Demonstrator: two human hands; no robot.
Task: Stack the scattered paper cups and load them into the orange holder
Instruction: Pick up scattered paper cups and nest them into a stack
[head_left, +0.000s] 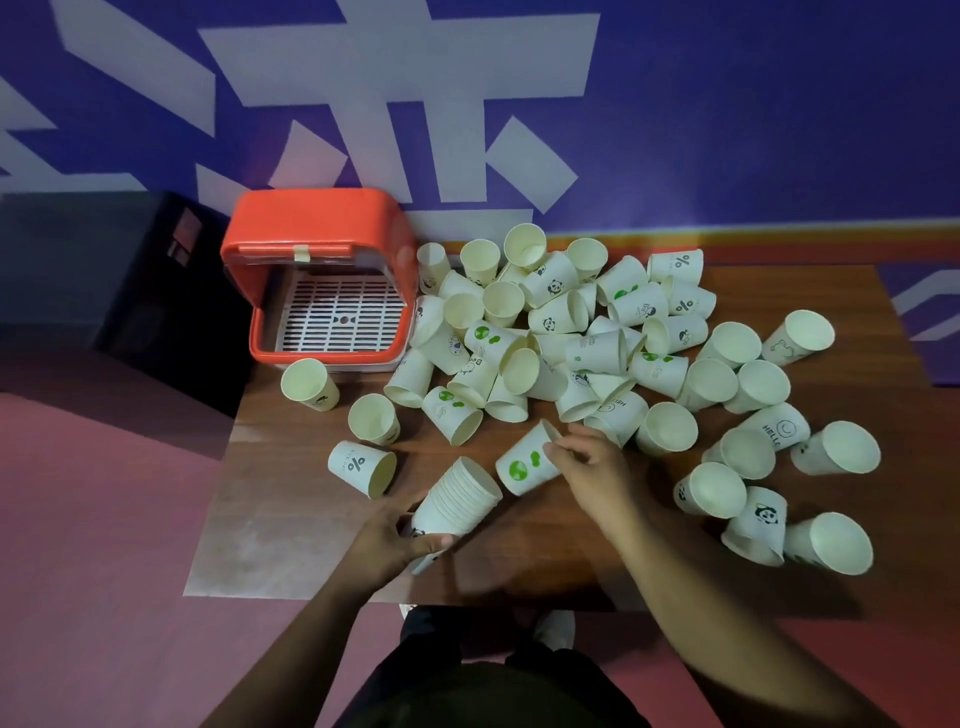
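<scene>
At the near edge of the table (291, 519), my left hand (397, 543) grips the nested cup stack (460, 499); my right hand (595, 467) pinches a green-printed cup (524, 462) by its rim. Stacking is under way: next, seat its base in the stack's mouth. The orange holder (317, 228) stands open at back left.

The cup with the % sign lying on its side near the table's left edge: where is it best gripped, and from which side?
Grip the % cup round its side wall, from above. It lies on its side, apart from other cups, mouth toward the near right, so both flanks are free; the thin rim would probably buckle.
</scene>
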